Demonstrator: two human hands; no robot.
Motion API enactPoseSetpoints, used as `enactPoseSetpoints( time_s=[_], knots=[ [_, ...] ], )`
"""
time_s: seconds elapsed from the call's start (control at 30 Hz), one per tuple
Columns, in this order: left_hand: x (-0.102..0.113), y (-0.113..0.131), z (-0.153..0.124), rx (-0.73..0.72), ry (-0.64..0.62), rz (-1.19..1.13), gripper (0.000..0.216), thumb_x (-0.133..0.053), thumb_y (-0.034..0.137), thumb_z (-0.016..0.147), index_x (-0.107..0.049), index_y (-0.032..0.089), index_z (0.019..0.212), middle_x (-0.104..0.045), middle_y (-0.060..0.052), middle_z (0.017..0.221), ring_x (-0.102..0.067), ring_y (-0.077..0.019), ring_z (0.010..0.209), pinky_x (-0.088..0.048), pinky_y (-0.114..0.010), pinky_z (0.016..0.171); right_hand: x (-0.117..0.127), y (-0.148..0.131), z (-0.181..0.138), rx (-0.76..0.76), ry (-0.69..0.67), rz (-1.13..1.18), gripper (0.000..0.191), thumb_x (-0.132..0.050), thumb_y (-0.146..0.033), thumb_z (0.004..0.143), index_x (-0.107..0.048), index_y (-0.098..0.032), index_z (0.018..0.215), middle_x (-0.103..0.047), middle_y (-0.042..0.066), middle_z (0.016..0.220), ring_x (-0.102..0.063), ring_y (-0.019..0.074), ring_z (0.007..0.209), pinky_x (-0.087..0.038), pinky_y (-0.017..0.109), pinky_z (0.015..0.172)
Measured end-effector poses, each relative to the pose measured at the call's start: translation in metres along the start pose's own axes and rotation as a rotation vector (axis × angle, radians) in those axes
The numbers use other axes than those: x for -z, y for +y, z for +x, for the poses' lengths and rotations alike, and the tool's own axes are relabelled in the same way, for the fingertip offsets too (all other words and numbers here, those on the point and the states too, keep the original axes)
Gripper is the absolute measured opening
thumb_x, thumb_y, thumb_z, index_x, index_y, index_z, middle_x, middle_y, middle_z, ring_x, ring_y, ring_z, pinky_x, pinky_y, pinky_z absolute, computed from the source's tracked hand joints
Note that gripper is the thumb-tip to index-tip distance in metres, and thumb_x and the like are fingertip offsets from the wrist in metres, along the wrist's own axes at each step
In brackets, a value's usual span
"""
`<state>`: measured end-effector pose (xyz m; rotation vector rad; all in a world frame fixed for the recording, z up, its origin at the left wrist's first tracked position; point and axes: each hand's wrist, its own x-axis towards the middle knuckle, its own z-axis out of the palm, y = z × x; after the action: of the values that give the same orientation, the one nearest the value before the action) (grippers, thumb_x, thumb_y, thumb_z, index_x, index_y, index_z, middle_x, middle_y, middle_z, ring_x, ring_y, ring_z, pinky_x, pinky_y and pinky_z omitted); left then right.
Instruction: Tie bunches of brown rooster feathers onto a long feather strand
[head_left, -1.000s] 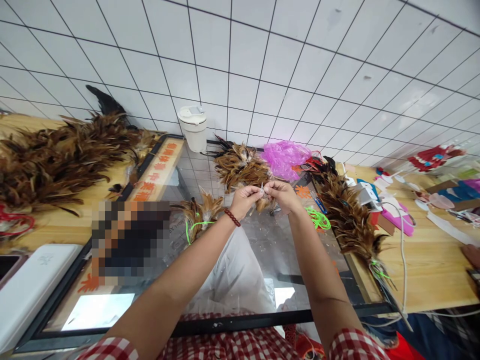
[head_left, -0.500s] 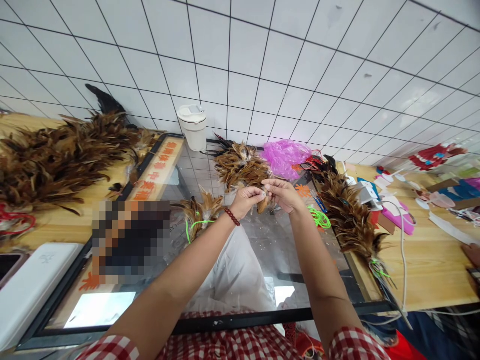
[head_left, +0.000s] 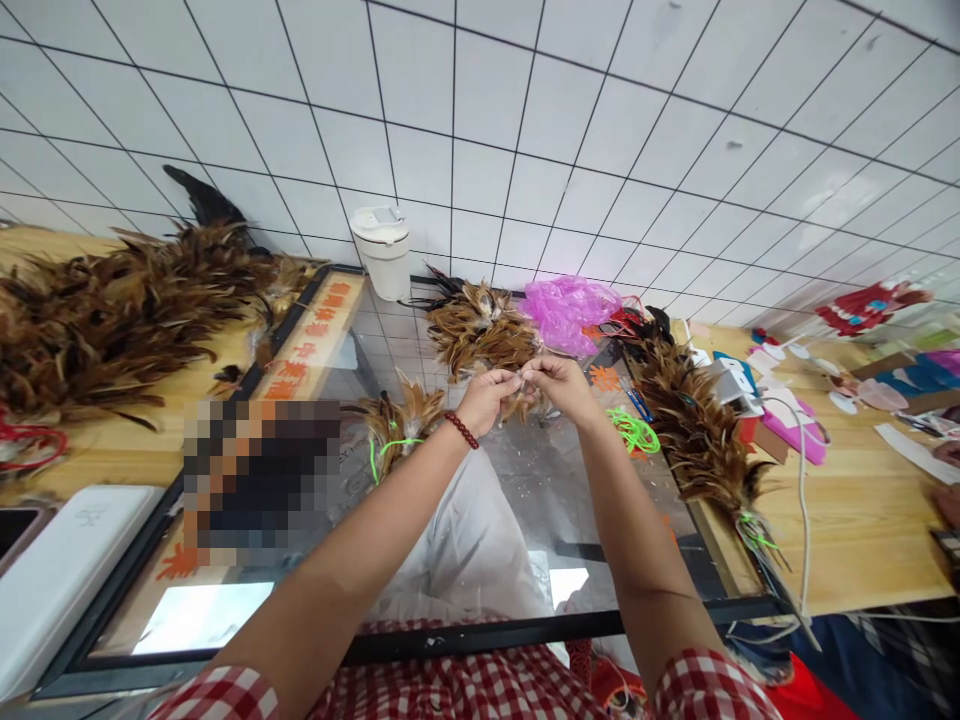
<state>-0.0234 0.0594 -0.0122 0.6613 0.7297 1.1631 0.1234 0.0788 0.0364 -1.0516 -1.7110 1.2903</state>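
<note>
While both hands meet in mid-air, the left hand (head_left: 489, 398) and right hand (head_left: 564, 385) each pinch the same small feather tuft (head_left: 519, 404), with their fingertips touching. Both grips are closed on its quill end, thumb against forefinger, and hold nothing else. The tuft hangs just clear of the glass, in front of the white lidded cup (head_left: 382, 252) and a bit to its right. A red bead bracelet (head_left: 461, 430) is on the left wrist.

Risk, as I judge it: the pinch is on a tiny end. A slip would let the feathers fan out or drop into the loose brown feather pile (head_left: 480, 330) between cup and hands, where they'd be hard to sort out again. Any fine binding between the fingertips is too small to see; if there is one, uneven pulling could loosen it. The green cord (head_left: 636, 432), further right of the cup than the hands, could snag a wrist.

Surface: a reflective glass worktop (head_left: 525, 500) in a black frame runs from the cup toward the person, with wooden worktop (head_left: 862, 520) on either side. A tied feather bundle (head_left: 397, 425) with a green tie lies straight in front of the cup. A pink plastic bag (head_left: 570, 312) sits right of the cup, with a long feather string (head_left: 697, 430) further right. A big feather heap (head_left: 112, 320) lies left of the cup. Behind the cup is a white tiled wall (head_left: 525, 150). The light is bright and even.
</note>
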Motion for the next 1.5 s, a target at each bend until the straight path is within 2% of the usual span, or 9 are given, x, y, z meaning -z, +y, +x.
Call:
enactPoseSetpoints(
  time_s=[0.27,0.4,0.67,0.77,0.9,1.07,1.17,1.37,1.5],
  knots=[
    [-0.001,0.0,-0.001,-0.005,-0.046,0.046,0.039,-0.084,0.037,0.056,-0.065,0.009,0.076,-0.066,-0.004,0.063,-0.06,-0.0111,0.054,-0.046,-0.024,0.054,0.003,0.012,0.006,0.187,0.155,-0.334,0.015,-0.062,-0.031,0.077,-0.069,-0.018,0.073,-0.065,0.002,0.073,-0.057,0.0148,0.071,-0.045,0.028,0.071],
    [-0.001,0.002,-0.001,0.011,-0.025,0.029,0.038,-0.084,0.035,0.057,-0.064,0.009,0.077,-0.064,-0.003,0.062,-0.058,-0.0089,0.051,-0.045,-0.023,0.052,0.003,0.008,0.002,0.244,0.236,-0.44,0.021,-0.058,-0.028,0.081,-0.073,-0.022,0.094,-0.066,0.005,0.086,-0.058,0.0172,0.08,-0.046,0.031,0.077],
    [-0.002,0.003,-0.002,-0.046,-0.007,-0.008,0.028,-0.08,0.03,0.063,-0.062,0.01,0.072,-0.062,-0.002,0.062,-0.056,-0.0087,0.054,-0.043,-0.022,0.052,0.004,-0.001,-0.001,0.351,0.007,-0.605,0.037,-0.044,-0.014,0.086,-0.073,-0.023,0.107,-0.067,0.007,0.1,-0.061,0.0165,0.093,-0.045,0.03,0.086],
    [0.0,0.003,0.0,-0.119,0.022,-0.053,0.028,-0.079,0.03,0.064,-0.062,0.011,0.075,-0.065,-0.002,0.068,-0.059,-0.009,0.059,-0.046,-0.024,0.06,0.017,-0.001,-0.002,0.256,0.117,-0.724,0.034,-0.05,-0.016,0.083,-0.071,-0.018,0.109,-0.07,0.009,0.101,-0.062,0.0186,0.092,-0.045,0.03,0.085],
    [0.0,0.004,0.003,-0.234,0.09,-0.131,0.03,-0.078,0.033,0.065,-0.057,0.015,0.076,-0.062,0.001,0.068,-0.063,-0.0111,0.07,-0.049,-0.025,0.069,0.03,-0.002,-0.004,-0.059,0.177,-0.959,0.022,-0.056,-0.025,0.08,-0.075,-0.018,0.087,-0.073,0.008,0.083,-0.064,0.02,0.077,-0.043,0.028,0.072],
    [-0.001,0.009,-0.001,-0.193,0.096,-0.133,0.033,-0.077,0.035,0.066,-0.053,0.016,0.075,-0.049,0.007,0.058,-0.033,-0.0001,0.039,-0.03,-0.016,0.041,0.016,0.002,-0.004,-0.304,0.175,-1.034,0.032,-0.061,-0.048,0.077,-0.074,-0.02,0.085,-0.072,0.009,0.078,-0.063,0.0208,0.074,-0.04,0.027,0.063],
    [-0.001,0.011,-0.002,-0.175,0.114,-0.089,0.033,-0.077,0.037,0.065,-0.053,0.016,0.075,-0.047,0.007,0.056,-0.023,0.0016,0.036,-0.015,-0.015,0.037,0.009,0.007,-0.003,-0.346,0.127,-1.095,0.026,-0.06,-0.04,0.076,-0.074,-0.02,0.083,-0.072,0.011,0.081,-0.064,0.0216,0.075,-0.04,0.027,0.062],
    [0.0,0.011,0.0,-0.176,0.165,-0.067,0.034,-0.077,0.039,0.065,-0.053,0.016,0.073,-0.046,0.007,0.056,-0.022,0.0014,0.037,-0.015,-0.015,0.037,0.029,0.0,-0.008,-0.318,-0.096,-0.994,0.014,-0.06,-0.023,0.069,-0.072,-0.018,0.072,-0.067,0.003,0.066,-0.058,0.015,0.062,-0.038,0.023,0.058],
    [0.001,0.009,0.002,-0.183,0.149,-0.081,0.033,-0.077,0.038,0.065,-0.054,0.016,0.074,-0.046,0.007,0.055,-0.022,0.0015,0.036,-0.014,-0.015,0.037,0.021,0.003,-0.006,-0.188,0.0,-0.901,0.02,-0.057,-0.024,0.076,-0.072,-0.019,0.088,-0.07,0.003,0.078,-0.06,0.0152,0.07,-0.041,0.023,0.063]
  ],
)
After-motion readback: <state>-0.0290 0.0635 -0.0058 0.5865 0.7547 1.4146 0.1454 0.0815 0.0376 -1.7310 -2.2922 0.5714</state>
